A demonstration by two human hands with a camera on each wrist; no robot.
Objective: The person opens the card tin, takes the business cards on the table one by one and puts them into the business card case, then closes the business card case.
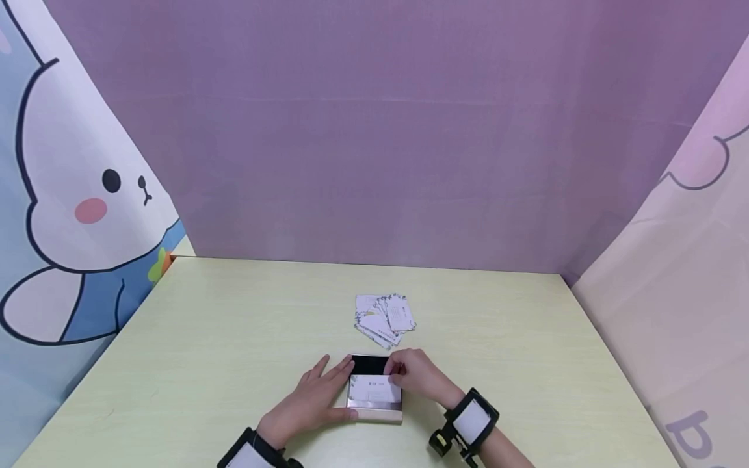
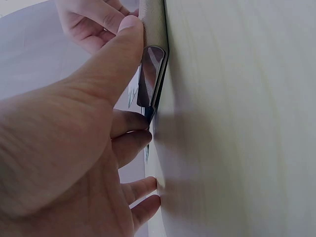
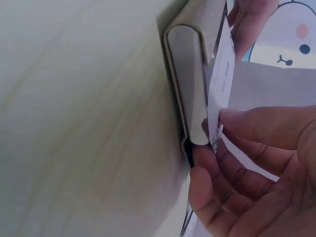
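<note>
A flat card case point(image 1: 374, 412) with a beige shell and a black open lid lies near the table's front edge. My left hand point(image 1: 342, 391) lies flat against its left side, fingers straight along the lid and thumb pressing the near corner. The left wrist view shows that thumb point(image 2: 129, 30) on the beige edge of the case point(image 2: 154, 74). My right hand point(image 1: 394, 372) pinches a white printed card point(image 1: 374, 392) lying over the case. In the right wrist view, thumb and fingers of the right hand point(image 3: 217, 129) grip the card point(image 3: 222, 74) beside the case point(image 3: 190, 84).
A loose pile of several white cards point(image 1: 384, 317) lies just beyond the case. The pale green table point(image 1: 222, 338) is walled by a purple backdrop point(image 1: 374, 130) and cartoon-printed cloth at both sides point(image 1: 70, 214).
</note>
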